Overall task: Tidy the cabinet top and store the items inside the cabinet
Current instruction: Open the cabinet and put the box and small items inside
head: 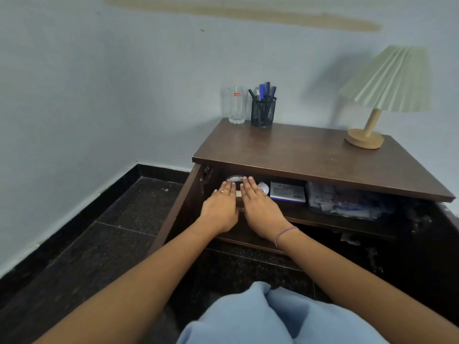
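Item: dark boxy object [239, 201], upper cabinet shelf [323, 218], mostly hidden. Left hand [219, 207] and right hand [259, 207] lie flat-fingered against it. On brown wooden worktop [298, 150]: clear glass tumbler [238, 105], probably fragile and slippery; grasp mid-body.

Soft, even light falls on the cabinet [310, 155], whose top is fairly bright with a dull sheen and no hard glare. Behind the cabinet, the wall [124, 83] carries a broad, fuzzy shadow to the left of the lamp [387, 80], so the light comes from the right. Under the cabinet top the inside is dim, and murkiest at its right end. The lamp shade is smeared with blur. Left of the cabinet, the floor [111, 232] edge bows with wide-angle distortion.
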A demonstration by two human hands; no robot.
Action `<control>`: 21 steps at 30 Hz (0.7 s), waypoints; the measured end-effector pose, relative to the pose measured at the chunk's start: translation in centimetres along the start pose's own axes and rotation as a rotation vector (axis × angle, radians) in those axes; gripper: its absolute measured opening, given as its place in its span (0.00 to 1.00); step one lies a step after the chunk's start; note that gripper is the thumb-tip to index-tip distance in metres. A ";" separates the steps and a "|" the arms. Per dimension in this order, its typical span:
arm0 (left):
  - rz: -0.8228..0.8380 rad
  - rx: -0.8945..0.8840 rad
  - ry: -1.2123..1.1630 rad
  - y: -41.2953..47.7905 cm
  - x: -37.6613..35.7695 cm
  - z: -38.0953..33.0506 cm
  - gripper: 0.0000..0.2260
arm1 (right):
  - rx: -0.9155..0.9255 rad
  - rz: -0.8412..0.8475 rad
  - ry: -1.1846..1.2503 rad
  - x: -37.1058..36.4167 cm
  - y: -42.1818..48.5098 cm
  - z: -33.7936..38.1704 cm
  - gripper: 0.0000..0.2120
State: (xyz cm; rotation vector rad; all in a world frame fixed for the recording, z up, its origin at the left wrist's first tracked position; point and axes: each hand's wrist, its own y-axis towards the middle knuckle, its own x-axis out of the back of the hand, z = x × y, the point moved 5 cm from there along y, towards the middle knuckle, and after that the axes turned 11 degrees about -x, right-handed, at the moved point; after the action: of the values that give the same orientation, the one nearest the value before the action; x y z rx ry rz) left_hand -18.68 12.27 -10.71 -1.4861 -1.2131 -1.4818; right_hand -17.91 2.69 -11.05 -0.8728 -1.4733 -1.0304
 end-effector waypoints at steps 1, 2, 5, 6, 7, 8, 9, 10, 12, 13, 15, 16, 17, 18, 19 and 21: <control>-0.013 0.001 0.011 -0.5 0.4 -0.1 0.31 | -0.001 -0.008 -0.004 0.5 -0.4 -0.2 0.28; -0.024 0.003 0.021 -0.9 0.9 -0.3 0.31 | -0.003 -0.017 -0.007 1.0 -0.8 -0.4 0.28; -0.042 0.008 0.046 -2.1 2.1 -0.7 0.32 | -0.008 -0.040 -0.024 2.3 -2.3 -0.9 0.29; -0.044 0.009 0.054 -2.4 2.5 -0.9 0.32 | -0.011 -0.041 -0.029 2.7 -2.8 -1.2 0.29; -0.045 0.010 0.062 -2.6 2.8 -1.0 0.32 | -0.016 -0.041 -0.034 3.2 -3.2 -1.5 0.29; -0.048 0.013 0.069 -2.8 3.2 -1.2 0.32 | -0.024 -0.040 -0.037 3.6 -3.6 -1.8 0.29; -0.052 0.017 0.075 -3.0 3.5 -1.4 0.32 | -0.033 -0.040 -0.037 4.1 -4.0 -2.3 0.29; -0.057 0.020 0.083 -3.3 3.8 -1.5 0.32 | -0.044 -0.043 -0.036 4.5 -4.4 -2.7 0.29; -0.063 0.023 0.101 -3.7 4.5 -1.7 0.31 | -0.065 -0.050 -0.038 5.4 -5.2 -3.5 0.29; -0.062 0.025 0.111 -3.9 4.8 -1.8 0.31 | -0.078 -0.049 -0.038 5.7 -5.7 -3.9 0.29; -0.060 0.030 0.126 -4.4 5.4 -1.9 0.31 | -0.107 -0.040 -0.035 6.4 -6.6 -4.7 0.29; -0.061 0.035 0.127 -4.7 5.7 -1.9 0.31 | -0.123 -0.036 -0.032 6.6 -7.1 -5.1 0.30; -0.062 0.041 0.124 -5.0 6.0 -1.9 0.31 | -0.140 -0.033 -0.029 6.9 -7.6 -5.6 0.30; -0.064 0.046 0.124 -5.2 6.2 -1.9 0.31 | -0.160 -0.029 -0.026 7.1 -8.1 -6.0 0.30; -0.063 0.050 0.127 -5.6 6.4 -2.0 0.31 | -0.183 -0.022 -0.021 7.3 -8.6 -6.5 0.30; -0.051 0.057 0.140 -6.1 6.8 -2.2 0.32 | -0.233 -0.008 -0.021 7.8 -9.8 -7.6 0.31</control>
State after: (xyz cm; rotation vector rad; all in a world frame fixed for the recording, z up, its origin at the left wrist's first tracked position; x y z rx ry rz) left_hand -25.79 13.09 -4.63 -1.3003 -1.2066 -1.5453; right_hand -25.41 -8.01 -4.45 -1.0459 -1.3925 -1.2193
